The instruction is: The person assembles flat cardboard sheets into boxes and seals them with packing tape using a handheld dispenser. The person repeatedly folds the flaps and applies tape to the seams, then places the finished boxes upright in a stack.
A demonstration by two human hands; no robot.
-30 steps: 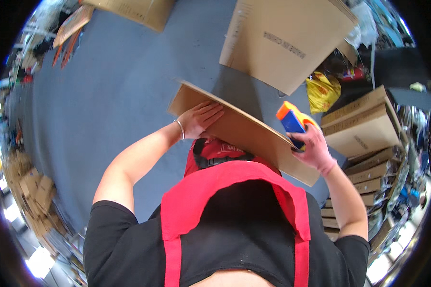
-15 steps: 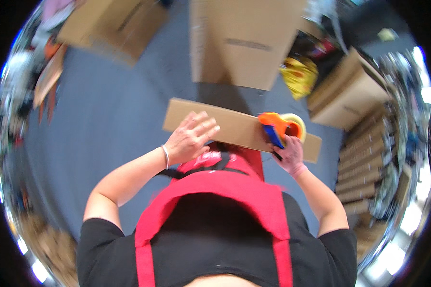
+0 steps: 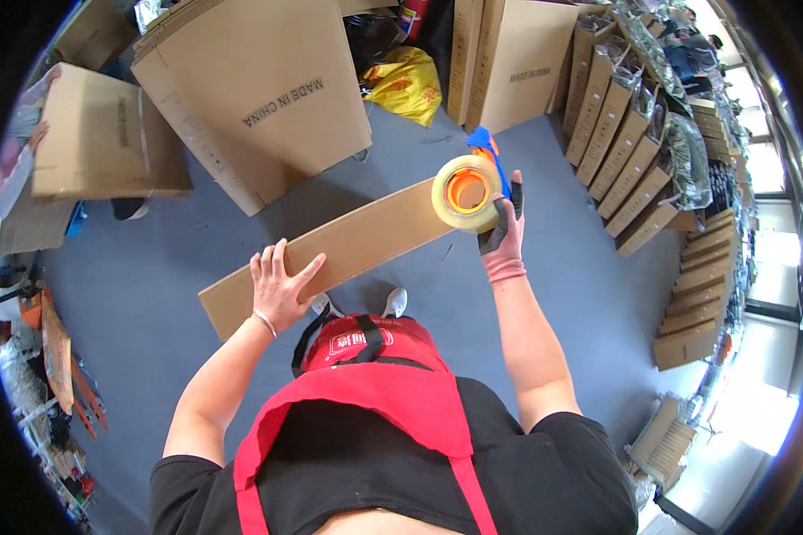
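Note:
A long flat folded cardboard box (image 3: 348, 245) stretches across the middle of the view, tilted up toward the right. My left hand (image 3: 279, 287) grips its lower left part, fingers spread over the top face. My right hand (image 3: 503, 236), in a pink and black glove, holds a tape dispenser (image 3: 469, 187) with an orange core, a blue handle and a roll of clear tape, pressed against the box's right end. I wear a red apron (image 3: 366, 392) over a black shirt.
Large brown cartons (image 3: 259, 98) stand on the blue-grey floor ahead, another carton (image 3: 98, 134) at left. A yellow bag (image 3: 408, 82) lies between cartons. Rows of flat boxes (image 3: 633, 152) line the right side. Clutter sits at the far left edge.
The view has swung, showing more cartons ahead. The flat box has tilted with its right end higher, and the tape dispenser has moved to that end with the roll facing me.

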